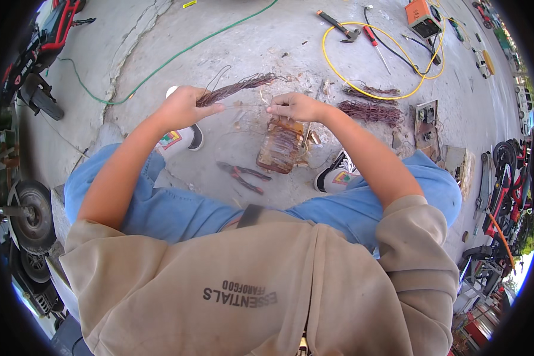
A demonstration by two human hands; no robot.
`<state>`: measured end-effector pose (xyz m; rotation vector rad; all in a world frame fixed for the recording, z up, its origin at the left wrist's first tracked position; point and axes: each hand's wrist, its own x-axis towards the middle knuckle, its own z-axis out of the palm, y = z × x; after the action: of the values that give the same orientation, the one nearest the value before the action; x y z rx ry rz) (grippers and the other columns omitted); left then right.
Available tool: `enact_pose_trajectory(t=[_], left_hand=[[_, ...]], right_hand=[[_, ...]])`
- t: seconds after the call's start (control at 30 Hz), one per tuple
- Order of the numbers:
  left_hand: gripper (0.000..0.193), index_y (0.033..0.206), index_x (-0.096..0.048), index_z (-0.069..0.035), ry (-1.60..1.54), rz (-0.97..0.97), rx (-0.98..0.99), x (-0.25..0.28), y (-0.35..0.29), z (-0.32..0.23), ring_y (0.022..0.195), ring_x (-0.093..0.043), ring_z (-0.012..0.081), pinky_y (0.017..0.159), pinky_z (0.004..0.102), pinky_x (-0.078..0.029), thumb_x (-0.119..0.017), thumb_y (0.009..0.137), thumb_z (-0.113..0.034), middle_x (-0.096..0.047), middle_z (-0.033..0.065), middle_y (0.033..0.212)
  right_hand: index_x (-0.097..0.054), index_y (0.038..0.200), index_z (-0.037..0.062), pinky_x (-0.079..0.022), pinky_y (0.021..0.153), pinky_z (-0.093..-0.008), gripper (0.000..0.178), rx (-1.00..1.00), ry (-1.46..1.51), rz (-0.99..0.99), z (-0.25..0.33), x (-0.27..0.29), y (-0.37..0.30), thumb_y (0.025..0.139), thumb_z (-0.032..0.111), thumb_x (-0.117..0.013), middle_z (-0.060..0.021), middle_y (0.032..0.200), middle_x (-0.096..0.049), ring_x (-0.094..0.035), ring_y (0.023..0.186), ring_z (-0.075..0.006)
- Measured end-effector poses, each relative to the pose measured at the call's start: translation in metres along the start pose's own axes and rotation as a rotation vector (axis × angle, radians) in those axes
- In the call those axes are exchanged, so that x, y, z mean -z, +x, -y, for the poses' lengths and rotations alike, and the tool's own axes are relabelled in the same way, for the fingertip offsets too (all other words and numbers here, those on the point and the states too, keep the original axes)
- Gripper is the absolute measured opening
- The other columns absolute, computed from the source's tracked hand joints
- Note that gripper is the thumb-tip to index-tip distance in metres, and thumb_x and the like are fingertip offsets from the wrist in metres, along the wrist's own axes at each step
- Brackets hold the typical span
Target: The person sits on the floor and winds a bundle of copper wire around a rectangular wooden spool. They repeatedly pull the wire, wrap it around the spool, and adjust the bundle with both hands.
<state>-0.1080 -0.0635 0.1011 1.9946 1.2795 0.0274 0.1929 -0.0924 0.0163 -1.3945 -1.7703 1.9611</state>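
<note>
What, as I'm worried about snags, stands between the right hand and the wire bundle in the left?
Nothing bulky visibly does; only a thin wire runs between the right hand and the left hand, which holds the wire bundle.

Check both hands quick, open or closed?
Left hand: closed on a reddish-brown bundle of thin wire.
Right hand: pinched shut, apparently on one thin copper-coloured strand.

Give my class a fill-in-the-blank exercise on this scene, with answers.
The bundle of brown wire is in the ____ hand.
The red screwdriver lies to the ____ of the hammer.
Of the hammer and the pliers, the tool lower in the picture is the ____.
The boxy machine's casing is coloured ____.

Missing words: left; right; pliers; orange.
</note>
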Motion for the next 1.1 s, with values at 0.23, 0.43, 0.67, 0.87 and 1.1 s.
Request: enact_pose_trajectory(t=[0.23,0.43,0.67,0.87,1.1], left_hand=[[0.050,0.081,-0.069,0.002,-0.109,-0.083,0.258,-0.012,0.025,0.017,0.056,-0.049,0.0136,0.055,0.0330,-0.041,-0.074,0.080,-0.048,-0.053,0.0048,0.059],[0.049,0.082,-0.069,-0.002,0.102,-0.259,0.493,-0.042,0.049,0.064,0.069,-0.065,0.0267,0.065,0.0377,-0.049,-0.069,0.081,-0.051,-0.066,0.0127,0.071],[0.024,0.093,-0.072,-0.011,0.672,-0.050,0.427,-0.082,0.032,0.150,0.086,-0.069,0.0296,0.074,0.0413,-0.054,-0.063,0.087,-0.032,-0.071,0.0134,0.092],[0.022,0.089,-0.070,-0.011,0.708,-0.200,0.301,-0.049,0.060,0.140,0.088,-0.068,0.0306,0.073,0.0422,-0.053,-0.065,0.086,-0.032,-0.070,0.0117,0.088],[0.028,0.096,-0.070,-0.012,0.669,-0.110,0.364,-0.032,0.060,0.123,0.092,-0.067,0.0294,0.076,0.0418,-0.053,-0.069,0.084,-0.037,-0.069,0.0123,0.094]], right_hand=[[-0.061,0.085,0.0009,-0.055,0.064,-0.0295,0.039,0.019,0.414,-0.180,-0.037,-0.033,0.053,0.096,0.038,-0.058,-0.0062,0.079,-0.064,-0.065,0.071,-0.0138],[-0.064,0.105,-0.0037,-0.056,0.071,-0.0307,0.035,-0.021,0.432,-0.255,-0.036,-0.036,0.074,0.093,0.029,-0.063,-0.0100,0.088,-0.066,-0.067,0.076,-0.0179],[-0.064,0.101,-0.0057,-0.056,0.063,-0.0301,0.034,-0.172,0.348,-0.611,-0.042,0.018,0.001,0.090,0.027,-0.063,-0.0127,0.088,-0.067,-0.067,0.074,-0.0182],[-0.060,0.118,-0.0031,-0.054,0.081,-0.0406,0.083,-0.725,0.327,-0.252,-0.084,-0.045,-0.058,0.079,0.070,-0.062,-0.0225,0.106,-0.065,-0.064,0.099,-0.0283],[-0.053,0.123,-0.0147,-0.042,0.097,-0.0367,0.089,-0.420,0.641,-0.681,-0.117,-0.101,-0.036,0.079,0.061,-0.070,-0.0221,0.118,-0.061,-0.056,0.113,-0.0272]])
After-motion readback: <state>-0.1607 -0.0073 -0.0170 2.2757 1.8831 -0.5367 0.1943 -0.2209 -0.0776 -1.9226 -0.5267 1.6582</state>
